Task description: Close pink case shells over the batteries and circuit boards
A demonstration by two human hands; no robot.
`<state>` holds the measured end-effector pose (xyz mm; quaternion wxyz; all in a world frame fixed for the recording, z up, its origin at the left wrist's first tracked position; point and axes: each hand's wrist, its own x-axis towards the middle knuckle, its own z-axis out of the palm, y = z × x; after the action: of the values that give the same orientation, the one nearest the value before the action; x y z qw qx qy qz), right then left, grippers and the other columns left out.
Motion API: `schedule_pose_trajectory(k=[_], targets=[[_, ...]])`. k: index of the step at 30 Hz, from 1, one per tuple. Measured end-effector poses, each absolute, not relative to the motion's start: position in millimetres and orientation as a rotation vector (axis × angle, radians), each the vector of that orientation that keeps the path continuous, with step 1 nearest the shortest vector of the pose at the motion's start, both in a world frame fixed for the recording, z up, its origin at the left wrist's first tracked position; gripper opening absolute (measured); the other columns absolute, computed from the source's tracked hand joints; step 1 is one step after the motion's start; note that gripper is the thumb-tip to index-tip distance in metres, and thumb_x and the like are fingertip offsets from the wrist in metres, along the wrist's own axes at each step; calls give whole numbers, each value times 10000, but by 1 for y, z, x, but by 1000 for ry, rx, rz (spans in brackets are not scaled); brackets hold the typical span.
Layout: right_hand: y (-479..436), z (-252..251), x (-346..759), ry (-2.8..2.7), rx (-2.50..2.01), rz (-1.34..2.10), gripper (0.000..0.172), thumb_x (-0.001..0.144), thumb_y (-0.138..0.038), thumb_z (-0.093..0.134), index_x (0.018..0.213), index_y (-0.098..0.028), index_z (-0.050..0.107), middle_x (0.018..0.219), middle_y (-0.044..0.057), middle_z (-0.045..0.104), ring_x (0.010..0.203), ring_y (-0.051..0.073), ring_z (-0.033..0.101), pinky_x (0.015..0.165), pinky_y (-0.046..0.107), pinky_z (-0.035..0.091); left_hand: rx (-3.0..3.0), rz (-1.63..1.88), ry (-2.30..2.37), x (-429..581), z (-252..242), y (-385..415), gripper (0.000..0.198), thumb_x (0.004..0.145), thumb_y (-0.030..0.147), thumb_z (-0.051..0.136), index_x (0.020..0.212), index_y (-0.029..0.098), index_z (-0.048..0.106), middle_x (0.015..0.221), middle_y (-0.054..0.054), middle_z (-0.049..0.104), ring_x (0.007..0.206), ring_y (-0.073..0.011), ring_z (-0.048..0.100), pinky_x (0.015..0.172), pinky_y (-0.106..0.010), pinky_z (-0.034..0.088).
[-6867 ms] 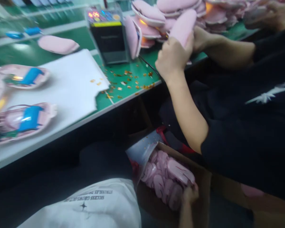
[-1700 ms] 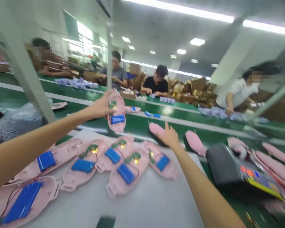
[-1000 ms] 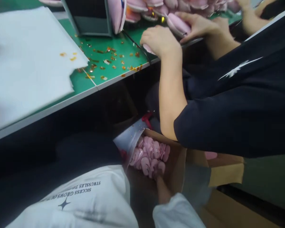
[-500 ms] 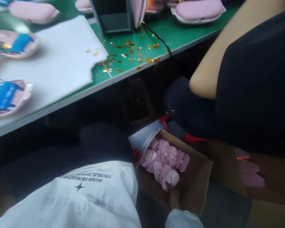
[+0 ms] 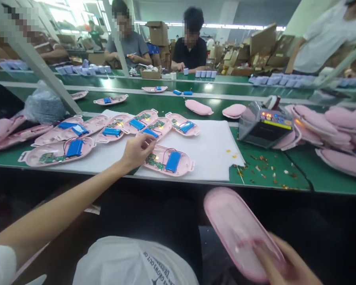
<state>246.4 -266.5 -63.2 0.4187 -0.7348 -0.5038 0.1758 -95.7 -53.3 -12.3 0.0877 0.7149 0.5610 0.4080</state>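
Note:
My left hand point(image 5: 136, 151) reaches over the white mat point(image 5: 213, 146) and pinches the left end of a pink half-shell point(image 5: 169, 161) holding a blue battery and a green circuit board. Low at the front, below the table edge, my right hand point(image 5: 287, 263) grips a pink oval cover point(image 5: 240, 233) by its near end, hollow side up. Several more open pink shells with blue batteries point(image 5: 136, 124) lie in a row on the mat beyond my left hand.
A dark box with lit buttons point(image 5: 264, 126) stands right of the mat, with stacked pink covers point(image 5: 329, 122) beyond it. Gold scraps point(image 5: 261, 168) litter the green table. Two closed pink cases point(image 5: 216, 109) lie on the belt. Other people work across the far benches.
The view has swung up from the carton under the table to the tabletop. My right hand now holds a pink cover taken from the carton, and my left hand has come onto a shell.

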Motion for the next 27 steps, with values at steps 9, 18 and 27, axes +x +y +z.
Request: schedule_pose_trajectory(k=[9, 18, 27], targets=[[-15, 19, 151, -1689, -1385, 1441, 801, 570, -424, 863, 1274, -154, 592, 868, 56, 728, 818, 213, 669, 746, 323, 530, 1891, 1227, 1460, -117, -7, -65, 129, 904, 282, 502, 870, 185, 580, 828, -15, 693, 580, -120, 620, 559, -240, 492], [-29, 11, 162, -1253, -1631, 1199, 923, 531, -422, 884, 1339, -188, 505, 992, 92, 697, 826, 209, 672, 690, 305, 545, 2552, 520, 1318, -120, -5, -54, 145, 990, 155, 432, 947, 164, 571, 988, -66, 672, 895, -210, 632, 699, -299, 476], [2, -6, 82, -883, -1428, 1130, 477, 535, -347, 799, 925, -105, 668, 949, 129, 729, 887, 271, 696, 768, 367, 589, 2522, 729, 1197, -123, -16, -53, 151, 995, 211, 440, 944, 180, 579, 889, -55, 655, 806, -203, 630, 683, -294, 470]])
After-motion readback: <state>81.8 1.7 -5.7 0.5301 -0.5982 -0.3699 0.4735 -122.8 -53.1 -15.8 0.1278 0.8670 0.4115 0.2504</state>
